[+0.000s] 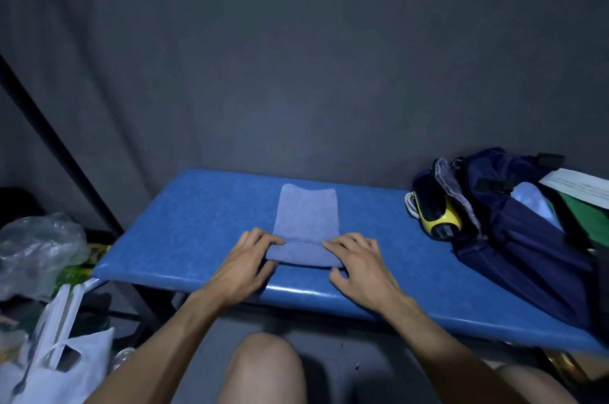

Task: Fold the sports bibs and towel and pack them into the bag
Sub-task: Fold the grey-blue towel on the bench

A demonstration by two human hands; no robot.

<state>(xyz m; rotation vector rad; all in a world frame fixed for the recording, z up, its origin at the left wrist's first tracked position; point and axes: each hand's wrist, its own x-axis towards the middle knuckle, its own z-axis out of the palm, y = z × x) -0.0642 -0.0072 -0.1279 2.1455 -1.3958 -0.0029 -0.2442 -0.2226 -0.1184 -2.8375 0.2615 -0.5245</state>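
Both hands' fingers [263,240] on towel [304,225]

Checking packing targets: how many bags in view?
3: navy bag on table's right end; white plastic bag and clear plastic bag at lower left. Others may be hidden.
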